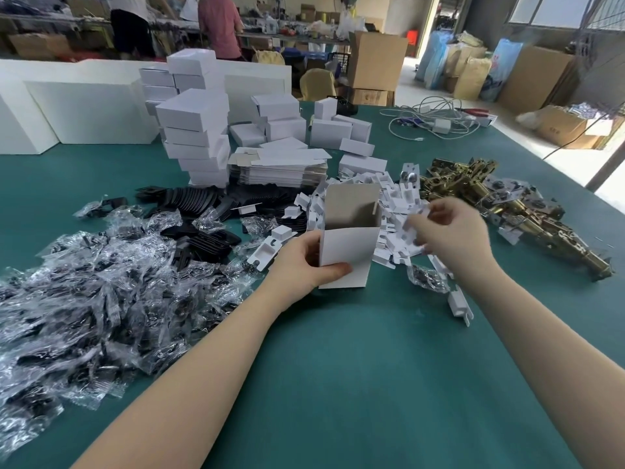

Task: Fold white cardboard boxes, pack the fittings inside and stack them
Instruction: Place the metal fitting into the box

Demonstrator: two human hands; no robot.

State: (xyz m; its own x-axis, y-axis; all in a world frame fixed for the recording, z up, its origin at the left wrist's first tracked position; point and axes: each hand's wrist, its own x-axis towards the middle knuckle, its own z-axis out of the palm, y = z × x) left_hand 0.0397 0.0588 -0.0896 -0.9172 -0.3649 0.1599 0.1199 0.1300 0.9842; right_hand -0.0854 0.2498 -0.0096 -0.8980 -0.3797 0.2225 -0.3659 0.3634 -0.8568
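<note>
Packing step: open white cardboard box [348, 252] gripped upright by left hand [301, 262].
Right hand [449, 231] pinches a white folded insert [414, 228] (blurred); next, into the box.

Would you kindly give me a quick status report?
Left hand holds open box upright on table. Right hand pinches white insert. Box empty so far. Nothing blocking.
</note>
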